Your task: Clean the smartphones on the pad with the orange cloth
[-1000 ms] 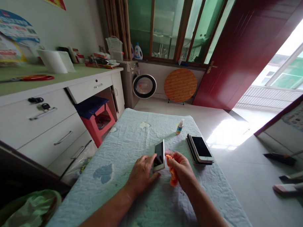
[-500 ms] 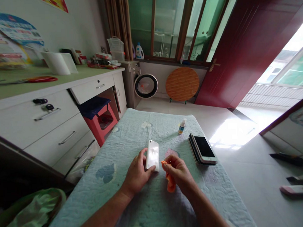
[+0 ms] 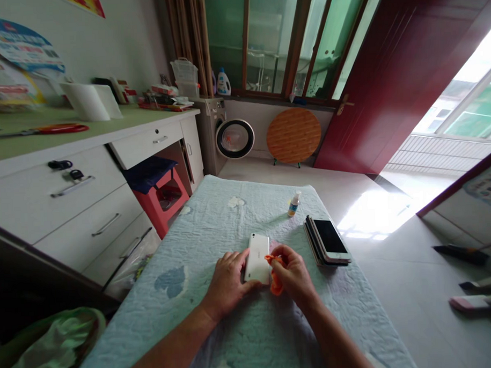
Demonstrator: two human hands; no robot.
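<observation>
A white smartphone [image 3: 258, 257] shows its back, with the camera at the upper left corner. My left hand [image 3: 228, 278] grips it by its left side and lower edge, fingers and thumb around the rim. In my right hand [image 3: 291, 268] an orange cloth [image 3: 277, 282] is pinched between thumb and fingers, hanging down in folds. The cloth's upper end is at the phone's right edge; whether it touches is hard to tell. Under both hands lies a pale blue quilted cover [image 3: 214, 217] on the table.
To the right lies a stack of phones and tablets [image 3: 330, 243]. Behind it stands a small spray bottle [image 3: 294, 205]. On the left are a white desk [image 3: 74, 187] and a red stool [image 3: 161, 200]; a bin [image 3: 89, 329] sits at lower left.
The phone has moved right and now lies flatter, its back fully facing up. My right hand has brought the orange cloth to the phone's right edge.
</observation>
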